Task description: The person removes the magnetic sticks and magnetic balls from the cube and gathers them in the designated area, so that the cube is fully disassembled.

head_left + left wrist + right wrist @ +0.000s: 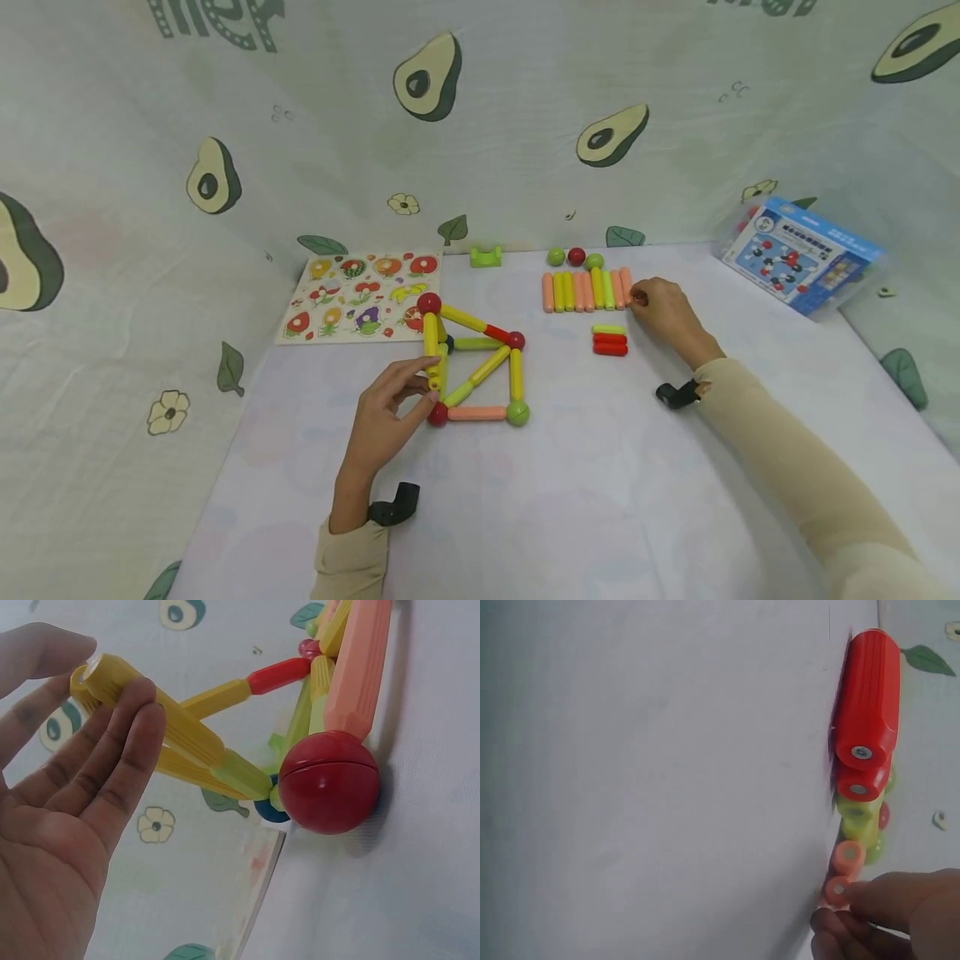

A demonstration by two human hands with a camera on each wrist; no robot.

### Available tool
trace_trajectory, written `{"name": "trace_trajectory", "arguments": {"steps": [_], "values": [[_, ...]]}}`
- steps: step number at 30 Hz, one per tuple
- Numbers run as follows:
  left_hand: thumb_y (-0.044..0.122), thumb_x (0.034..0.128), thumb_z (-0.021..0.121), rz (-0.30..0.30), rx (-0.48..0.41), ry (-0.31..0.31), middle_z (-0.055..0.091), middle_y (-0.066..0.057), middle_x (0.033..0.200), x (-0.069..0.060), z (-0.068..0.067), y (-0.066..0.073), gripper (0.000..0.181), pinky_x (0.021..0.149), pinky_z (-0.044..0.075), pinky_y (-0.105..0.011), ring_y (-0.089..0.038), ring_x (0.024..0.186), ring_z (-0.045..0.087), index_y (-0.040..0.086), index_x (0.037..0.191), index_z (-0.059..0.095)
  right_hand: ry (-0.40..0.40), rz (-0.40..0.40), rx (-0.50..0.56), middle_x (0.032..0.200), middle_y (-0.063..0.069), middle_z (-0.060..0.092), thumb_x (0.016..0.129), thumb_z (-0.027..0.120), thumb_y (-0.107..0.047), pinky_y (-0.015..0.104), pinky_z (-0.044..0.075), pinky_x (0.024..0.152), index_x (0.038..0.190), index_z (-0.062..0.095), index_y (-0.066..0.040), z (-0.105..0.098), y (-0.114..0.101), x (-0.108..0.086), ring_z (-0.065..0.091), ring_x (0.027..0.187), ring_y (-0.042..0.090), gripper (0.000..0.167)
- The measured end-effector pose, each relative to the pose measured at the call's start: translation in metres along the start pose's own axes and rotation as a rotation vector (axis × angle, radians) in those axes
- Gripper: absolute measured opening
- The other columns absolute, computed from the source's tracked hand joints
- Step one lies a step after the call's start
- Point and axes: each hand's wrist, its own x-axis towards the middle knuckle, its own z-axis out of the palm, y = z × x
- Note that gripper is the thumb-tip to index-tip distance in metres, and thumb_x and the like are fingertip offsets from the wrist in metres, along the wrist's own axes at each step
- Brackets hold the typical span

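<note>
Item: open frame of ribbed yellow, lime, salmon and red rods with glossy balls (486, 367), on the left-centre of a white cloth-covered table (570, 500). Red balls at upper left, right and near left; lime ball at near right; one dark blue ball at the left side.

Left hand (380, 419): at the frame's left side, thumb and fingers gripping a ribbed yellow rod (176, 729) near its end; fingers side by side, bent round it.

Right hand (667, 315): thumb and fingertips pinching the salmon rod (837, 891) at the right end of a row of salmon, yellow and lime rods (578, 292).

Near the row: three short rods, one lime and two red (610, 340), in front; two green balls and one red ball (576, 257), behind.

Further: small green bracket-shaped piece (486, 257), behind the frame; flat fruit-picture board (352, 302), behind and left; blue-and-white printed box in clear wrapping (787, 254), far right.

Backdrop: pale cloth with avocado prints (517, 175).
</note>
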Motion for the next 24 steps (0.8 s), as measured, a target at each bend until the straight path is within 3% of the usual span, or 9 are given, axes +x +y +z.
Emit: {"name": "trace_trajectory", "arguments": {"steps": [5,12,15,19,24], "values": [[0.005,0.0909,0.073,-0.001,0.009,0.005,0.06,0.001,0.127,0.0,0.0,0.007,0.05,0.092,0.054,-0.031,-0.015,0.1,0.064,0.019,0.137,0.062,0.008,0.026,-0.012,0.111,0.026,0.059,0.098,0.058,-0.011,0.052,0.051,0.086,0.119,0.062,0.009,-0.009,-0.005,-0.008,0.055,0.098,0.039,0.029],[0.008,0.091,0.074,0.016,0.008,-0.003,0.06,0.003,0.128,0.001,0.0,-0.002,0.049,0.092,0.053,-0.028,-0.013,0.099,0.064,0.022,0.136,0.062,0.022,-0.066,0.009,0.111,0.023,0.063,0.098,0.059,-0.008,0.052,0.054,0.084,0.12,0.065,0.006,-0.019,-0.026,-0.036,0.059,0.099,0.037,0.027],[0.01,0.0911,0.075,0.024,0.014,0.0,0.06,0.003,0.128,0.002,-0.003,-0.003,0.049,0.092,0.053,-0.027,-0.013,0.099,0.064,0.023,0.137,0.062,0.063,-0.174,0.055,0.108,0.019,0.065,0.097,0.061,-0.006,0.051,0.056,0.083,0.116,0.067,0.004,-0.019,-0.047,-0.049,0.062,0.096,0.034,0.022],[0.01,0.0912,0.074,0.025,0.025,0.009,0.059,0.005,0.128,0.001,-0.004,-0.004,0.05,0.092,0.053,-0.026,-0.013,0.1,0.063,0.025,0.137,0.061,0.128,-0.386,0.129,0.104,0.014,0.069,0.094,0.066,-0.002,0.047,0.058,0.079,0.109,0.07,0.002,-0.014,-0.083,-0.064,0.066,0.09,0.028,0.016],[0.011,0.092,0.073,0.012,0.009,0.015,0.059,0.006,0.129,0.0,0.001,-0.001,0.051,0.093,0.053,-0.027,-0.013,0.101,0.063,0.027,0.138,0.06,0.145,-0.624,0.211,0.102,0.008,0.07,0.089,0.072,0.0,0.039,0.06,0.074,0.107,0.071,-0.002,-0.002,-0.131,-0.084,0.067,0.086,0.02,0.018]]}}
